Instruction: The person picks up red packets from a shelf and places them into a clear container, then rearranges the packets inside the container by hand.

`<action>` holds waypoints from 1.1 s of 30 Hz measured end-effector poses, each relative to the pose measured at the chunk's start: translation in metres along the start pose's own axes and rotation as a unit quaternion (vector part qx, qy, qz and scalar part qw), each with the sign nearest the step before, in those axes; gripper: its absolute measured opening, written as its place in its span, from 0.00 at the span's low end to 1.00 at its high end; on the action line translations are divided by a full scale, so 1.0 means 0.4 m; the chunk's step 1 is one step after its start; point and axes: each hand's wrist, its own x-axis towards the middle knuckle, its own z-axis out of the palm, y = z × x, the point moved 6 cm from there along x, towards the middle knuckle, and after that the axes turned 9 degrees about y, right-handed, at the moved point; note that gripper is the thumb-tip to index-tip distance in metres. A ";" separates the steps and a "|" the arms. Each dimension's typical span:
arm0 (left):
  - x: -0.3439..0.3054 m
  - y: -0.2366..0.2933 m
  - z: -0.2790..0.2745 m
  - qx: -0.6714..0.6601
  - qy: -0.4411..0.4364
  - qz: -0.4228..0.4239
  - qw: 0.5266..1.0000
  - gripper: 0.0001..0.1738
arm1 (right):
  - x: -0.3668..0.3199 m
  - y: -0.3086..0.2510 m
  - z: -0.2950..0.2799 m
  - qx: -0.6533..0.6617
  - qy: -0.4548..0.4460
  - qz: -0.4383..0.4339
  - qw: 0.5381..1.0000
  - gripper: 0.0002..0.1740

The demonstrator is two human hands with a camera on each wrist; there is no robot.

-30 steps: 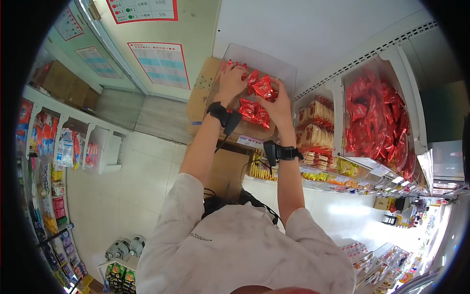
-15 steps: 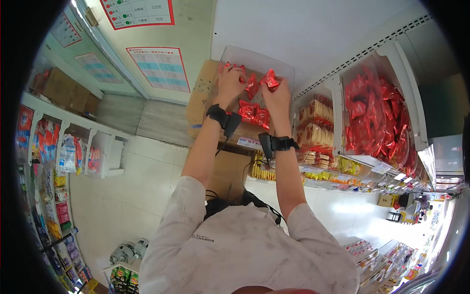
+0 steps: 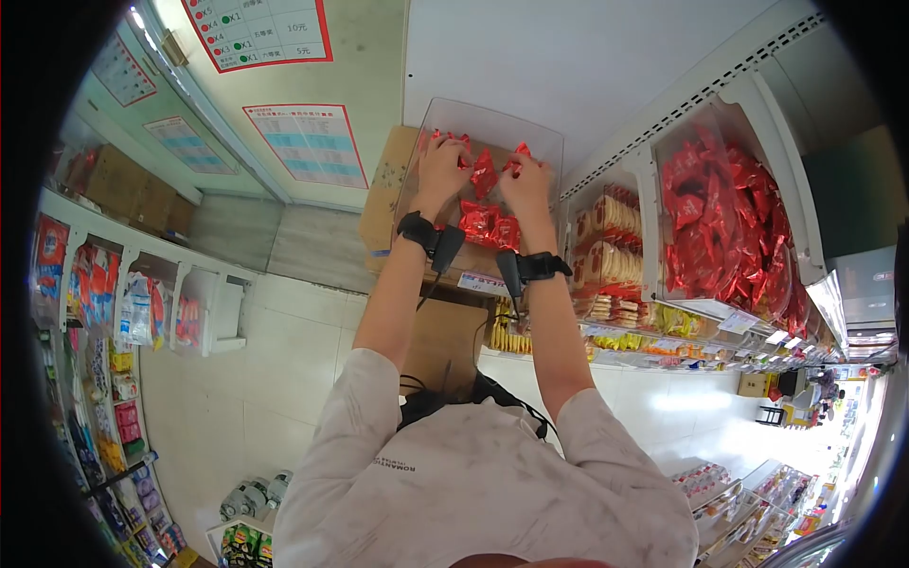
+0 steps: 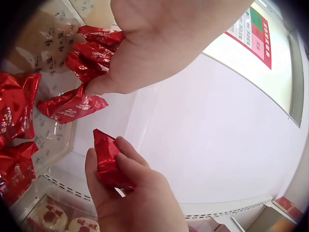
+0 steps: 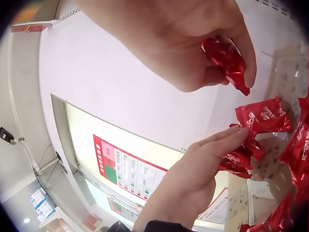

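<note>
Inside a clear plastic bin [image 3: 559, 156], several shiny red snack packets [image 3: 490, 222] lie together. My left hand [image 3: 440, 175] is at the far left of the bin, thumb and fingers about red packets [image 4: 91, 58]; the fingertips are partly hidden. Its thumb touches a packet [image 4: 72, 106] lying in front, in the left wrist view. To the right, my right hand [image 3: 526, 189] pinches one red packet [image 5: 227, 63] between thumb and fingers, held up over the bin. Between the hands a single packet [image 3: 484, 175] leans.
A cardboard box [image 3: 383, 175] stands left of the bin. On the right, shelves hold a large bin of red packets [image 3: 724, 218] and trays of round biscuits [image 3: 606, 260]. A white wall [image 3: 568, 66] rises behind. Posters [image 3: 308, 142] hang on the left.
My right hand lifted a red packet, then drew it toward the left and nearer to my left hand. My left hand stayed at the same packets. The head view tilted slightly.
</note>
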 end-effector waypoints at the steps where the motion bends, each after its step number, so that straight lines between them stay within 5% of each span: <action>1: 0.001 0.002 -0.001 -0.002 0.001 0.001 1.000 0.10 | 0.004 0.003 0.013 -0.021 -0.014 -0.006 1.000 0.19; 5: 0.001 0.003 -0.008 -0.034 0.019 -0.013 0.999 0.09 | 0.005 0.018 0.049 -0.070 -0.114 0.055 0.990 0.24; 11: 0.007 0.001 -0.008 -0.008 0.015 -0.005 1.000 0.12 | 0.027 0.114 0.139 -0.040 -0.036 -0.048 0.997 0.28; 20: 0.005 -0.018 0.007 -0.023 0.004 -0.002 1.000 0.12 | 0.055 0.067 0.122 -0.104 -0.098 -0.102 0.984 0.25; 23: 0.003 -0.003 -0.010 -0.016 -0.004 -0.008 1.000 0.13 | 0.057 0.067 0.118 -0.083 -0.222 -0.014 0.972 0.24; 26: 0.004 0.015 -0.019 0.003 0.016 0.024 1.000 0.15 | 0.055 0.046 0.096 -0.041 -0.231 0.032 0.971 0.22; 30: 0.003 0.005 -0.019 -0.014 0.058 0.027 0.998 0.15 | 0.066 0.032 0.067 -0.050 -0.120 0.000 0.992 0.21; 33: 0.027 -0.009 -0.018 -0.083 -0.013 -0.095 0.992 0.17 | 0.063 0.053 0.055 -0.076 -0.032 -0.009 0.997 0.22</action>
